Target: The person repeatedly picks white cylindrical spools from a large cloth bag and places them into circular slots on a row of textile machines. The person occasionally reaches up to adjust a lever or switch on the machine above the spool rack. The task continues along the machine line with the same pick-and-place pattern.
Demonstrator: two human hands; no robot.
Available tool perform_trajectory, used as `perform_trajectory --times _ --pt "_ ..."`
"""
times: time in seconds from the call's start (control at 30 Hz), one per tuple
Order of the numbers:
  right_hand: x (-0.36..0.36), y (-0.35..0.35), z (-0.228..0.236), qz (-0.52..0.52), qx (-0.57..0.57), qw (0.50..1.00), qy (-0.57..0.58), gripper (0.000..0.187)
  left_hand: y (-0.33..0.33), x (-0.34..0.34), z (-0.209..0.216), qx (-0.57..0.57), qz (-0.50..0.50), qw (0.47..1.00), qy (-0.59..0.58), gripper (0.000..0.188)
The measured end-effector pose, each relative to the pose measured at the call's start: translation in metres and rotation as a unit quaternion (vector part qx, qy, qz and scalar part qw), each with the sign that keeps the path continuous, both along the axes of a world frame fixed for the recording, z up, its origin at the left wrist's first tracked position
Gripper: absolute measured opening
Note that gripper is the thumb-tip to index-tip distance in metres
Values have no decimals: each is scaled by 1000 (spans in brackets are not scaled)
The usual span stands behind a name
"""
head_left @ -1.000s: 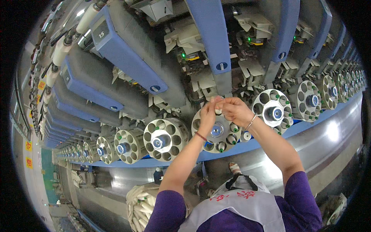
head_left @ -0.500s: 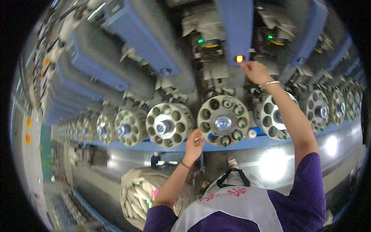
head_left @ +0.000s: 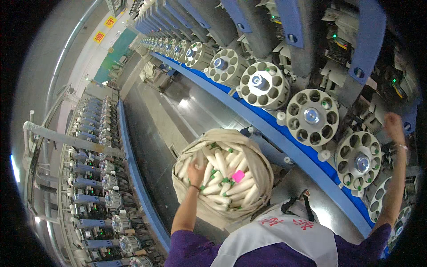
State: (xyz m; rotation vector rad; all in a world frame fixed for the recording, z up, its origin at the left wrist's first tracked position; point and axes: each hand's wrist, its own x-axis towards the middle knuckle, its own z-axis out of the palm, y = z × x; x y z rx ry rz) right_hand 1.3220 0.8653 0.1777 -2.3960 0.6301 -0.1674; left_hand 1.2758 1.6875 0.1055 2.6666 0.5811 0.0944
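My left hand [head_left: 195, 174] reaches into a large beige cloth sack [head_left: 183, 193] heaped with white yarn bobbins [head_left: 240, 184], several with green tips. Its fingers close on a yarn bobbin [head_left: 200, 156] near the sack's left side, partly hidden by the hand. A bright pink tag [head_left: 238, 176] lies among the bobbins. Far to the right, my right hand [head_left: 393, 128] is raised beside a blue machine panel [head_left: 410, 119]; motion smears its fingers. Below and left of it stands a round bobbin magazine [head_left: 358, 160] with green-tipped bobbins in some of its holes.
A row of winding machines with round magazines [head_left: 312, 116] runs from upper left to lower right behind a blue rail [head_left: 267, 122]. Another machine row [head_left: 95, 182] stands on the left, edged by a curved blue rail [head_left: 133, 178]. Grey floor [head_left: 155, 147] lies between.
The view has swung left and down toward the sack. My left hand has gone from beside a magazine into the bobbins. My right hand has left the lit button on the blue panel.
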Motion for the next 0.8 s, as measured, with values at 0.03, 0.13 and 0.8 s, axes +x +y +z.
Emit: perform_trajectory --times 0.03,0.13,0.8 --pt "9 58 2 79 151 985 -23 23 23 19 4 107 -13 994 22 59" --pt "26 272 -48 367 388 840 99 36 59 68 -7 245 -56 968 23 67" --pt "40 397 -111 355 298 883 76 28 50 128 104 272 -396 864 149 16"
